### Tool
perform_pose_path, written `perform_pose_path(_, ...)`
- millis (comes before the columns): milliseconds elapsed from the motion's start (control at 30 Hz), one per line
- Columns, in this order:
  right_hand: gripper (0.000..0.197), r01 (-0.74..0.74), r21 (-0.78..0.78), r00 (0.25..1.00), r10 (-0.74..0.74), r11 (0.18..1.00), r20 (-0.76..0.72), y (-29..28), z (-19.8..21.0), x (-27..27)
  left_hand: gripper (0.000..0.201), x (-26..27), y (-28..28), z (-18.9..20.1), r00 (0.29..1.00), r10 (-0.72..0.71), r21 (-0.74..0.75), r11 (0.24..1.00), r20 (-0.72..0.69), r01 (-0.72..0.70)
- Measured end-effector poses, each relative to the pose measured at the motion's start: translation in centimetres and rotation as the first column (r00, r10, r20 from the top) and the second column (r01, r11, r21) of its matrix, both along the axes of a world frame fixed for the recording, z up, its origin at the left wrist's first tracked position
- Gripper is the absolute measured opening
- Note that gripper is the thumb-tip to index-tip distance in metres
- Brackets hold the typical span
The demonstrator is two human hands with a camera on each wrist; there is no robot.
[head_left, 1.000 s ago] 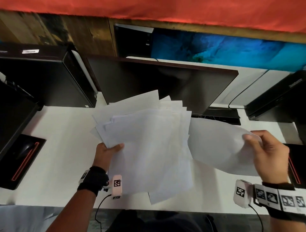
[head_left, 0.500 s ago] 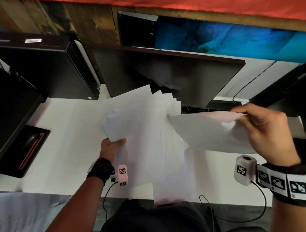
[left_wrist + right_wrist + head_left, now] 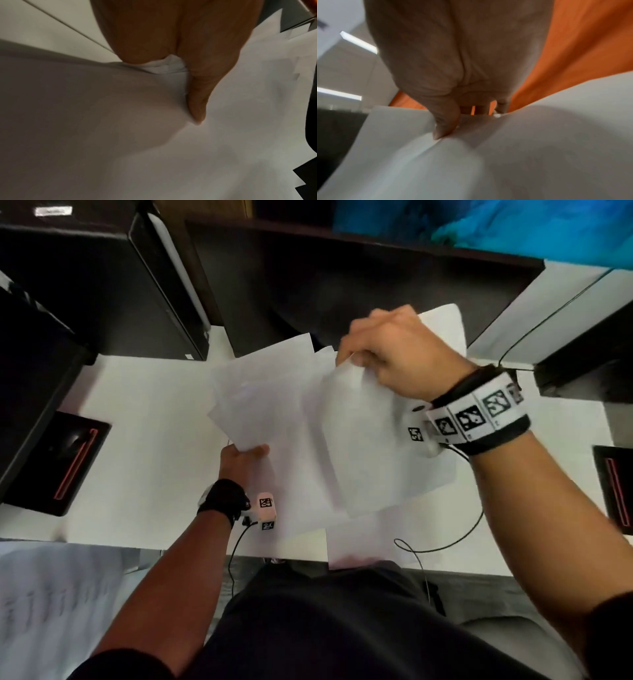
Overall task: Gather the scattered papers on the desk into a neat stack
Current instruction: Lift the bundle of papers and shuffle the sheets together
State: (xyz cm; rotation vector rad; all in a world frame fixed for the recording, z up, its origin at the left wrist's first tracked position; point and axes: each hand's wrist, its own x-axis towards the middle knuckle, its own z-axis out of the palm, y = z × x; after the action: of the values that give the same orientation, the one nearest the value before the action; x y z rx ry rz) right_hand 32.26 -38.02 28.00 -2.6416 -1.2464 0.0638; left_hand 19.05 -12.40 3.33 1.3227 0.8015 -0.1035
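The papers [image 3: 274, 419] form a loose, fanned bundle held above the desk [image 3: 144, 419], with corners offset rather than squared. The left hand [image 3: 241, 460] grips the bundle at its lower left corner: the thumb [image 3: 197, 102] lies pressed flat on the top page, and the other fingers are hidden beneath the pages. A single sheet [image 3: 370, 446] hangs over the right part of the bundle, just beyond the left thumb tip. The right hand [image 3: 400, 354] pinches this sheet at its upper edge, with the thumb [image 3: 447, 121] pressed on the near face and the fingers curled behind it; the sheet bows below the pinch. A dark monitor [image 3: 342, 285] stands behind both hands. A black mouse pad [image 3: 68, 463] lies well to the left of the left hand.
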Motion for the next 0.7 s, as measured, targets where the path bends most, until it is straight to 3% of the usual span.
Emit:
perform_pose_path(233, 0.031, 0.060, -0.261, 0.998, -0.060, 0.963, 0.007, 9.2, -15.8, 1.6, 0.009, 0.3, -0.6, -0.5, 0.999, 0.021, 0.007, 1.000, -0.023, -0.021)
perform_pose_path(367, 0.035, 0.116, -0.325, 0.992, -0.122, 0.939, 0.003, 11.7, -20.3, 1.4, 0.009, 0.4, 0.0, -1.7, 1.000, 0.011, 0.025, 1.000, -0.023, -0.011)
perform_pose_path(500, 0.034, 0.130, -0.312, 0.986, -0.155, 0.941, -0.055, 13.1, -22.6, 1.4, 0.026, 0.3, 0.7, -2.9, 0.999, -0.021, 0.031, 0.999, -0.045, 0.022)
perform_pose_path(567, 0.031, 0.149, -0.276, 0.978, -0.183, 0.950, -0.102, 13.4, -23.1, 1.3, 0.035, 0.3, 0.6, -3.3, 0.997, -0.041, 0.041, 0.998, -0.060, 0.044)
perform_pose_path(633, 0.034, 0.296, -0.109, 0.926, -0.313, 0.949, -0.210, 12.6, -23.8, 1.1, 0.033, 0.5, 0.6, -3.5, 0.996, -0.058, 0.074, 0.995, -0.075, 0.064)
perform_pose_path(700, 0.045, 0.556, 0.120, 0.810, -0.503, 0.823, -0.304, 10.1, -24.5, 0.7, 0.022, 0.6, 0.5, -3.6, 0.995, -0.041, 0.083, 0.995, -0.089, 0.049)
